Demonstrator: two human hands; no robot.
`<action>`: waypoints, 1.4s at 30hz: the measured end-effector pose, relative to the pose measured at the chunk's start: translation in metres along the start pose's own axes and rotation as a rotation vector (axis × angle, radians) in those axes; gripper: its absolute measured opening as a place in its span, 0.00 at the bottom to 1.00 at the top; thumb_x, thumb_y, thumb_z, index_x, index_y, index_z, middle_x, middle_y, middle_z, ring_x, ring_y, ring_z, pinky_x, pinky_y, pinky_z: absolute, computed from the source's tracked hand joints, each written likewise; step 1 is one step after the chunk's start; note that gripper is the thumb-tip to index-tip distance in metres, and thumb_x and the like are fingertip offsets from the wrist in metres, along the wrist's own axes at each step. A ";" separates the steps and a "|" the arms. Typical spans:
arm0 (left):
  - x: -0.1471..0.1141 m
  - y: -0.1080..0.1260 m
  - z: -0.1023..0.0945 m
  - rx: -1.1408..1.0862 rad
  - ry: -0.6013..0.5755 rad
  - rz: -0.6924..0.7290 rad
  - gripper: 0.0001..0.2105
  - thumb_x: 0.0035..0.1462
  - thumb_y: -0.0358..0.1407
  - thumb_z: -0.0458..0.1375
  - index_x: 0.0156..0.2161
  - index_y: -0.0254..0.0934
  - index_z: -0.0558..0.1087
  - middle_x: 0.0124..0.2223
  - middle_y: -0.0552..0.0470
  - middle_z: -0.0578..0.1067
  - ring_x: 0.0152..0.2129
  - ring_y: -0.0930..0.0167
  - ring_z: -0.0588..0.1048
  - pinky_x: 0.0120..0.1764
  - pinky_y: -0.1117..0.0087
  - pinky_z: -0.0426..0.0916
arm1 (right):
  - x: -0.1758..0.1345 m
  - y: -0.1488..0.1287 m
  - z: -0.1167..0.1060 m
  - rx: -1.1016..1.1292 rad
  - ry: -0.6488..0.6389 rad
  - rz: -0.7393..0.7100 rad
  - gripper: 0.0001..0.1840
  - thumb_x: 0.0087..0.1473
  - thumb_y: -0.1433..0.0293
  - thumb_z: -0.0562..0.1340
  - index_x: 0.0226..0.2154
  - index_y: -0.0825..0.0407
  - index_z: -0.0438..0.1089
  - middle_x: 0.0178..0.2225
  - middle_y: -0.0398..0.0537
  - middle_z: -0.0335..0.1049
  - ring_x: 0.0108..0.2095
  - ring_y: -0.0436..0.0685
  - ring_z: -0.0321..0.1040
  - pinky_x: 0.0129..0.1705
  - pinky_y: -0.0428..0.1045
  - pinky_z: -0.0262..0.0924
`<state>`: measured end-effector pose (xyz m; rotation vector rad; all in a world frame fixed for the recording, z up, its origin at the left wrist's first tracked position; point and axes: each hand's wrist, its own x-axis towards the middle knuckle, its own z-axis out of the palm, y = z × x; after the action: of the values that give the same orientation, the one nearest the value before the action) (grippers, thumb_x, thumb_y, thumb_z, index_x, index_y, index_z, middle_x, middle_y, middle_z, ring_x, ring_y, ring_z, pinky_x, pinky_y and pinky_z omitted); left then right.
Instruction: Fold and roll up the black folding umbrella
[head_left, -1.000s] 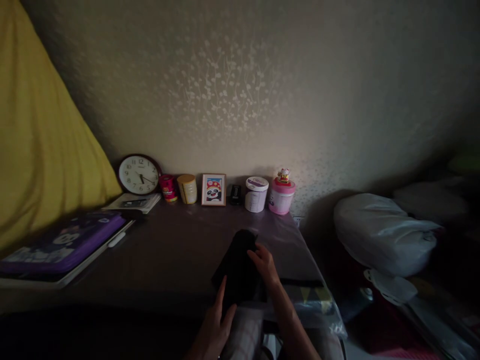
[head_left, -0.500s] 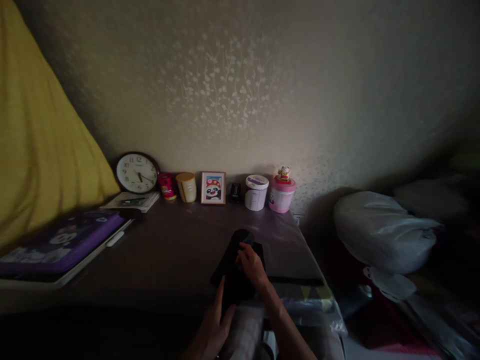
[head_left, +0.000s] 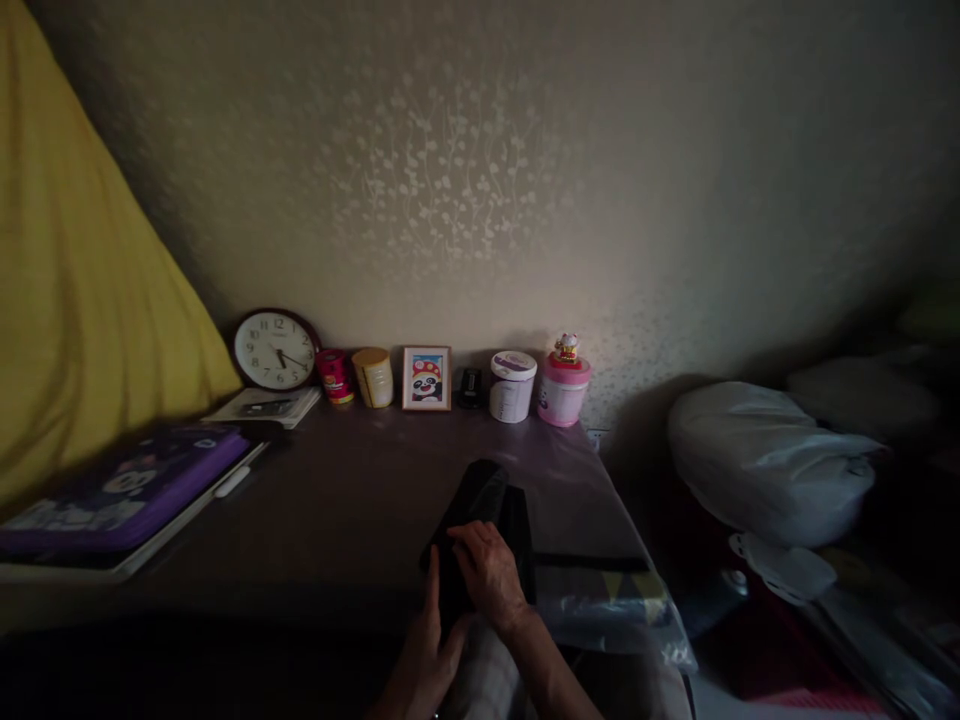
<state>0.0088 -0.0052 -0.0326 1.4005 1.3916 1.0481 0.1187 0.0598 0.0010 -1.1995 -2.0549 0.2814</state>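
Note:
A dark black item point(head_left: 476, 492), which looks like a folded piece of cloth or a soft pouch, lies at the front of the table; its exact kind is too dark to tell. My left hand point(head_left: 429, 645) holds its near left side, with the index finger stretched along the edge and the thumb apart on the near side. Across its top rests my right hand point(head_left: 491, 575), fingers bent and close together, gripping or pressing the dark material. The fingertips' contact is partly lost in shadow.
Along the wall stand a clock point(head_left: 276, 350), a red can point(head_left: 335, 376), a yellow can point(head_left: 373, 378), a panda picture frame point(head_left: 427, 378), a white tub point(head_left: 513, 388) and a pink tub point(head_left: 563, 395). A purple case point(head_left: 135, 490) lies left. White bags point(head_left: 765, 460) sit right, beyond the table edge.
My right hand has moved nearer to me and slightly left over the black item, from its far part to its middle. My left hand has stayed almost in place.

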 end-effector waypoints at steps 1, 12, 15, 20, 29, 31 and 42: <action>0.000 0.000 0.000 -0.016 -0.010 0.003 0.36 0.55 0.40 0.48 0.62 0.36 0.34 0.64 0.42 0.47 0.60 0.65 0.49 0.57 0.60 0.50 | -0.002 -0.001 0.000 0.004 0.001 -0.007 0.14 0.54 0.76 0.52 0.41 0.49 0.66 0.34 0.46 0.69 0.36 0.54 0.64 0.41 0.51 0.60; 0.000 0.007 -0.004 -0.021 -0.110 0.041 0.31 0.58 0.42 0.46 0.62 0.40 0.39 0.62 0.50 0.54 0.59 0.70 0.52 0.57 0.68 0.51 | -0.023 -0.001 -0.007 0.238 0.005 0.007 0.29 0.49 0.78 0.54 0.54 0.49 0.53 0.39 0.46 0.68 0.37 0.53 0.65 0.43 0.50 0.63; 0.001 0.003 -0.005 -0.014 -0.128 0.043 0.30 0.58 0.42 0.46 0.62 0.38 0.40 0.62 0.49 0.53 0.59 0.71 0.51 0.58 0.68 0.50 | -0.020 -0.001 -0.011 0.282 0.010 0.008 0.29 0.49 0.77 0.54 0.54 0.50 0.52 0.43 0.48 0.65 0.34 0.50 0.65 0.42 0.48 0.63; 0.003 -0.003 -0.007 0.028 -0.128 0.045 0.29 0.59 0.40 0.45 0.62 0.36 0.42 0.64 0.49 0.49 0.60 0.72 0.47 0.59 0.68 0.45 | -0.015 0.002 -0.019 0.274 0.010 -0.029 0.18 0.52 0.76 0.53 0.47 0.50 0.62 0.44 0.50 0.63 0.38 0.51 0.65 0.43 0.47 0.63; 0.003 -0.008 -0.009 0.018 -0.181 0.011 0.29 0.60 0.42 0.42 0.63 0.36 0.38 0.65 0.49 0.44 0.61 0.71 0.45 0.60 0.64 0.41 | 0.019 0.057 -0.006 -0.049 0.113 -0.014 0.13 0.56 0.73 0.51 0.41 0.50 0.67 0.47 0.50 0.66 0.47 0.56 0.61 0.49 0.55 0.55; 0.004 -0.010 -0.008 0.012 -0.181 0.027 0.29 0.60 0.42 0.42 0.62 0.37 0.38 0.65 0.49 0.44 0.61 0.71 0.45 0.60 0.63 0.41 | 0.034 0.073 -0.005 -0.107 0.109 0.019 0.14 0.56 0.75 0.50 0.42 0.51 0.66 0.48 0.50 0.66 0.48 0.55 0.61 0.49 0.55 0.55; 0.002 -0.015 -0.007 0.030 -0.144 0.021 0.29 0.60 0.44 0.42 0.62 0.37 0.38 0.65 0.51 0.43 0.61 0.72 0.43 0.60 0.65 0.40 | 0.035 0.086 -0.004 -0.007 0.138 0.018 0.20 0.51 0.79 0.47 0.44 0.54 0.66 0.46 0.54 0.67 0.48 0.55 0.62 0.51 0.55 0.54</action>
<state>-0.0019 -0.0030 -0.0447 1.4849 1.2950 0.9240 0.1679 0.1347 -0.0234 -1.2085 -1.9283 0.1938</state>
